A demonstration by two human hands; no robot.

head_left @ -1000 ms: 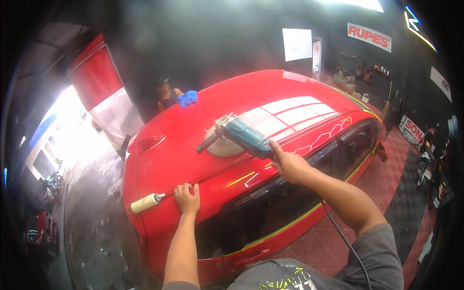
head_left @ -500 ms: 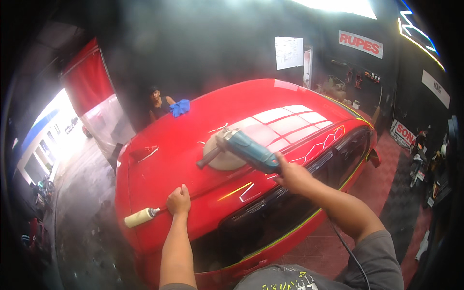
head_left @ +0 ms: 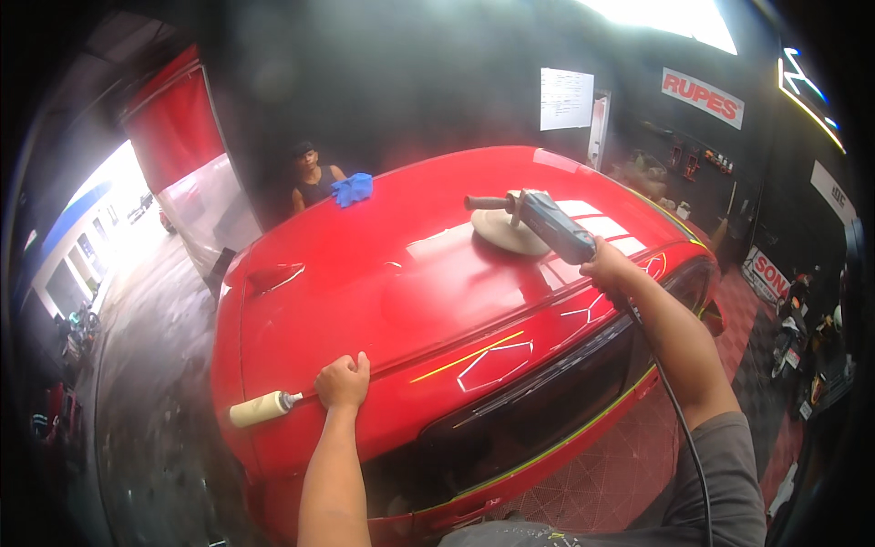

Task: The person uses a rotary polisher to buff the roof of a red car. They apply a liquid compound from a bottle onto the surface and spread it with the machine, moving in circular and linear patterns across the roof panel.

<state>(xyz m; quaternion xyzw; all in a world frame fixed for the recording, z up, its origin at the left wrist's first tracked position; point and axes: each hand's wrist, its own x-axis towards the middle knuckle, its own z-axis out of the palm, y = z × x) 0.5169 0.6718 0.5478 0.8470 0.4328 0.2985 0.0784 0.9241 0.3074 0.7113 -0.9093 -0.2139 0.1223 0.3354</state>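
My right hand [head_left: 611, 268] is wrapped round the rear end of a blue-grey rotary polisher [head_left: 558, 226]. Its wide whitish pad [head_left: 509, 235] lies on the glossy red car roof [head_left: 365, 292], right of the roof's middle. The polisher's dark side handle [head_left: 485, 203] points left, with no hand on it. From its rear a black cord [head_left: 685, 428] hangs along my right arm. My left hand [head_left: 343, 381] rests as a fist on the roof's near edge, thumb up. Beside it lies a cream bottle [head_left: 260, 409] with a grey nozzle, on its side.
A blue cloth [head_left: 353, 190] lies on the roof's far edge, near another person [head_left: 314, 178] standing beyond the car. Dark side windows [head_left: 547, 401] run along the near side. Parked motorcycles [head_left: 791, 319] stand at the right, and a red-and-clear curtain [head_left: 187, 137] hangs at the left.
The polisher in my right hand has moved right and farther across the roof, and its side handle has swung from lower left to pointing left. My left hand stays at the near edge.
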